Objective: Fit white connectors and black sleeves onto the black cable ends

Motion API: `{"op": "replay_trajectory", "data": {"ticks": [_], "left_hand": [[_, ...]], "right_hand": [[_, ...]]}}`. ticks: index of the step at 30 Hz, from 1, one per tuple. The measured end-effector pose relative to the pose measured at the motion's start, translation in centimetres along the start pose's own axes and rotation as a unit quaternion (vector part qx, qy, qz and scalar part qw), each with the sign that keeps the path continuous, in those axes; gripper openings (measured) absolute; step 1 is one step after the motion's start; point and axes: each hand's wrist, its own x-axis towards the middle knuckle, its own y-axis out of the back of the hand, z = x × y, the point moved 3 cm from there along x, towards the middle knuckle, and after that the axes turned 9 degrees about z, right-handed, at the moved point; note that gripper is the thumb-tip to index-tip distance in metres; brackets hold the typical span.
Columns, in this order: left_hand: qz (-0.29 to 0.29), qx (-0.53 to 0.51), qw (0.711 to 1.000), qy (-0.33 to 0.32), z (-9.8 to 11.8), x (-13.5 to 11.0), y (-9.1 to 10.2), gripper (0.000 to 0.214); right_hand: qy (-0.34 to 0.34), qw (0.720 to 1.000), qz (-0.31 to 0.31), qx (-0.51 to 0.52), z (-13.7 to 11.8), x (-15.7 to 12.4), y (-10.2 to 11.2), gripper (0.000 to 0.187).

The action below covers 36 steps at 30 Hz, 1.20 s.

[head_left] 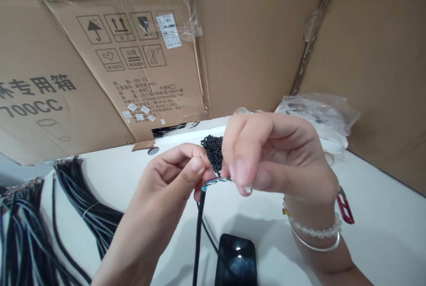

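My left hand [166, 188] pinches the stripped end of a black cable [198, 233] that hangs down toward the table's near edge. Thin coloured wires [216, 181] stick out of the cable's end, running sideways to my right hand [273, 157], whose fingertips are closed on them. Both hands are raised above the white table [382, 233], close together. Just behind the hands lies a small heap of short black tubes [213, 150].
Bundles of black cables [83, 201] lie at the left. A black phone [234, 259] rests near the front edge. Red-handled cutters [344, 206] peek out behind my right wrist. A clear plastic bag [316, 113] sits at the back right. Cardboard walls [249, 46] surround the table.
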Motion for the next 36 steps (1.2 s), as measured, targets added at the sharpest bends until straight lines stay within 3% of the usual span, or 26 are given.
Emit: {"op": "replay_trajectory", "data": {"ticks": [5,10,13,18,26,36], "left_hand": [[-0.183,-0.128,0.971,0.085,-1.3,0.7,0.3,0.028],[-0.273,-0.187,0.935,0.126,-2.1,0.9,-0.1,0.024],[-0.306,-0.209,0.920,0.124,-2.2,1.1,-0.5,0.030],[-0.312,-0.207,0.919,0.122,-2.6,1.3,-0.5,0.038],[-0.291,-0.188,0.926,0.150,-3.1,1.3,-0.6,0.037],[-0.292,-0.178,0.929,0.141,-3.1,1.4,-0.6,0.044]], "right_hand": [[-0.030,0.996,-0.050,0.063,-0.5,-0.1,0.0,0.024],[-0.075,0.988,-0.065,0.118,0.2,0.1,0.4,0.007],[-0.107,0.985,-0.044,0.132,1.4,0.1,0.9,0.015],[-0.153,0.972,-0.081,0.157,2.7,-0.1,0.6,0.014],[-0.219,0.968,-0.034,0.121,1.7,-0.3,0.2,0.009],[-0.197,0.975,-0.050,0.092,1.7,-0.5,0.5,0.008]]}}
